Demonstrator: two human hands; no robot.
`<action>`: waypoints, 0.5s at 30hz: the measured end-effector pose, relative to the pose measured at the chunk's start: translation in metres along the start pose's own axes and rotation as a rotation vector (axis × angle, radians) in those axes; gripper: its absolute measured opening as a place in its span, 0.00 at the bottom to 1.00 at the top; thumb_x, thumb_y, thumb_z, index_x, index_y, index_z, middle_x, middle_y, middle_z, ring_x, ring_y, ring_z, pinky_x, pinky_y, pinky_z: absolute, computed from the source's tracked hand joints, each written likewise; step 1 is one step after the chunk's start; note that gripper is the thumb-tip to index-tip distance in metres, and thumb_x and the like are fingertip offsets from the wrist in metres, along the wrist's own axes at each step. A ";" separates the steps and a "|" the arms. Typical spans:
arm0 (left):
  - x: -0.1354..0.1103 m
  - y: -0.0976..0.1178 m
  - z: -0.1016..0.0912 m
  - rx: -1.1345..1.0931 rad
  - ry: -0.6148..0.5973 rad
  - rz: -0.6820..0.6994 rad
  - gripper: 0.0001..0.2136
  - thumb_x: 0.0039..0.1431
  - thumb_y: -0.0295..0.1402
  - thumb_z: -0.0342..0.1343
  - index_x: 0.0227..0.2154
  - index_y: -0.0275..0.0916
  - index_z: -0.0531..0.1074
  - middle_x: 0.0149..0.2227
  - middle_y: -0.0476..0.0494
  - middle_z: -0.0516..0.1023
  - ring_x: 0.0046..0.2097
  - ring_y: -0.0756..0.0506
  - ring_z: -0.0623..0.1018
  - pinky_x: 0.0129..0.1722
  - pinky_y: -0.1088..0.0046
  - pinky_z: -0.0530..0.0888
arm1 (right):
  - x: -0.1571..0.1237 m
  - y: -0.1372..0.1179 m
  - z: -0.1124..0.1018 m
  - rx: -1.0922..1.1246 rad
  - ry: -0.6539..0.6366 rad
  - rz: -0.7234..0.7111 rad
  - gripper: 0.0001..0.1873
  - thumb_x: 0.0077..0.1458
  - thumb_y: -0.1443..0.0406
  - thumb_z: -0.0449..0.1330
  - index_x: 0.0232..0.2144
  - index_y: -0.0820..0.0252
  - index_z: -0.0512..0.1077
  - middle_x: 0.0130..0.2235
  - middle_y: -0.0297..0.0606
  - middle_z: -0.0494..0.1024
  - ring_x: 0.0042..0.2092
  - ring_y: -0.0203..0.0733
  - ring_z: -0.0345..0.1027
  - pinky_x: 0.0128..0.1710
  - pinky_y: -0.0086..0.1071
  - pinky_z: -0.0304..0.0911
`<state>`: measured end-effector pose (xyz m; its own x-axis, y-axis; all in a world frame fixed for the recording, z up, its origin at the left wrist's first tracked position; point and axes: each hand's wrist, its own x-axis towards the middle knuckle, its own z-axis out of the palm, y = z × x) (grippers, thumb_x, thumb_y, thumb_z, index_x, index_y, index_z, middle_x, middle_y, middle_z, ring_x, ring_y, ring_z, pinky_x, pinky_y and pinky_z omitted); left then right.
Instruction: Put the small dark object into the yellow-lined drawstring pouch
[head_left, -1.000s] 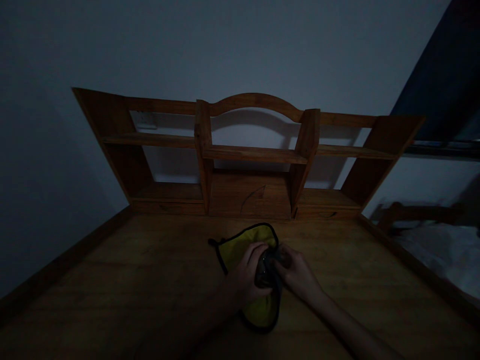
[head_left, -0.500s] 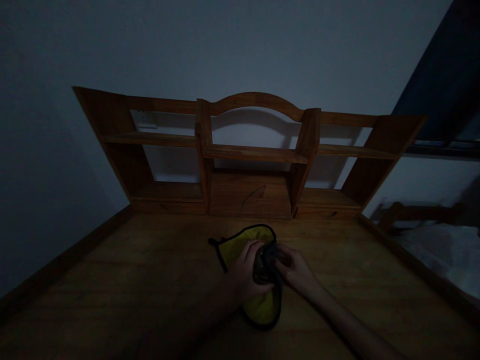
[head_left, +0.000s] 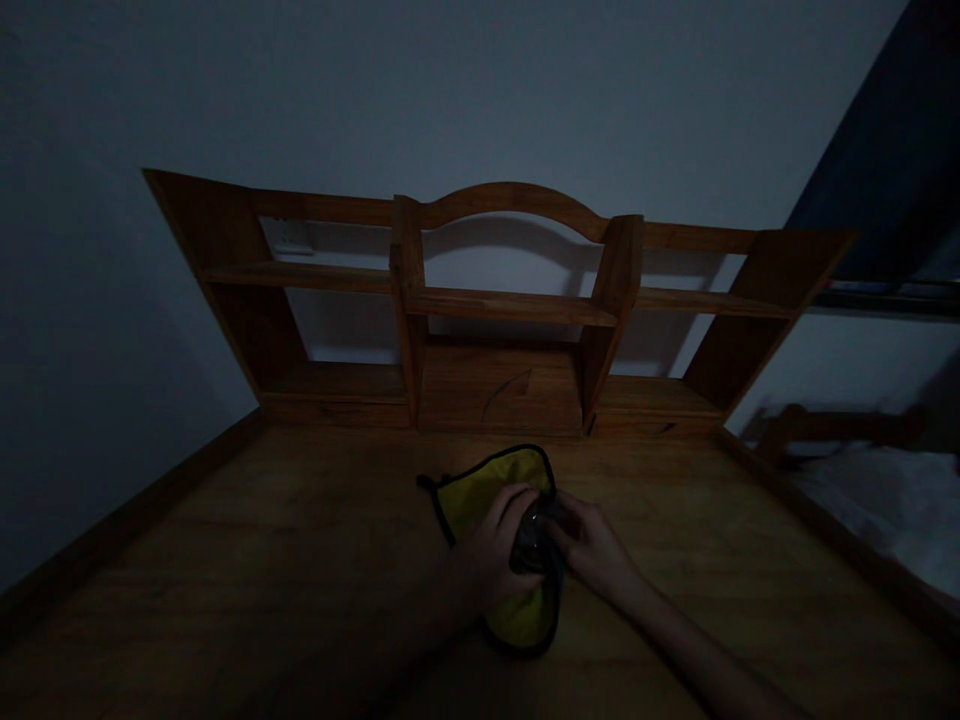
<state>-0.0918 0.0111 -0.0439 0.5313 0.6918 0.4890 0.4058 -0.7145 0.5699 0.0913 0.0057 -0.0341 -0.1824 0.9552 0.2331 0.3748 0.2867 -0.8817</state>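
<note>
The left hand (head_left: 491,550) gripped a dark, shiny object (head_left: 527,548), its fingers curled over the far side and its thumb along the near side. Too little light fell there to tell what the object was, though a small glint showed on its surface. The right hand (head_left: 592,540) was at the object's right side, fingers bent and thumb brought in close to them; whether it pinched the object itself or a dark fold beside it, one could not tell. Both hands were over a yellow cloth (head_left: 525,620) with a black border, which lay on the wooden table (head_left: 300,560), partly covered by the left hand and the object. A small black loop (head_left: 424,482) stuck out from the cloth's far left corner. The object was above the cloth, near its right edge. Behind, along the table's far edge, stood a wooden shelf (head_left: 510,308) with an arched top rail in the middle, set before a pale wall (head_left: 450,90). A socket (head_left: 291,240) showed through the shelf's upper left opening. Off to the right, beyond the table, lay pale bedding (head_left: 892,500) near a wooden rail (head_left: 847,425), and a dark blue curtain (head_left: 870,170) hung above.
</note>
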 end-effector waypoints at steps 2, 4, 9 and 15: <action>0.000 0.000 0.000 -0.001 0.008 -0.002 0.40 0.42 0.29 0.64 0.59 0.41 0.52 0.58 0.39 0.59 0.60 0.39 0.63 0.58 0.60 0.67 | -0.001 -0.002 0.000 -0.052 0.024 0.011 0.05 0.55 0.65 0.56 0.32 0.60 0.70 0.28 0.33 0.74 0.32 0.39 0.69 0.32 0.29 0.63; 0.001 0.002 0.000 -0.016 0.028 -0.006 0.38 0.43 0.29 0.63 0.58 0.41 0.53 0.58 0.38 0.59 0.59 0.39 0.63 0.58 0.60 0.67 | -0.002 -0.004 -0.001 -0.059 0.058 0.024 0.06 0.55 0.63 0.56 0.31 0.60 0.71 0.27 0.33 0.74 0.30 0.39 0.68 0.29 0.28 0.62; 0.005 0.007 -0.002 -0.089 0.131 -0.038 0.38 0.40 0.29 0.63 0.56 0.39 0.55 0.55 0.37 0.62 0.57 0.38 0.65 0.57 0.57 0.67 | 0.002 -0.002 -0.002 0.153 0.140 0.173 0.14 0.49 0.56 0.63 0.29 0.63 0.73 0.27 0.35 0.75 0.28 0.39 0.68 0.26 0.28 0.62; 0.007 0.005 -0.003 -0.119 0.234 -0.073 0.37 0.39 0.30 0.65 0.55 0.40 0.56 0.54 0.38 0.62 0.57 0.37 0.65 0.56 0.55 0.66 | 0.007 -0.001 -0.006 0.490 -0.042 0.288 0.15 0.47 0.58 0.65 0.32 0.64 0.75 0.32 0.38 0.78 0.33 0.40 0.71 0.36 0.32 0.65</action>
<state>-0.0883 0.0130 -0.0357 0.3115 0.7565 0.5751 0.3395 -0.6539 0.6762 0.0954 0.0126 -0.0293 -0.1746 0.9832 -0.0530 -0.0492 -0.0624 -0.9968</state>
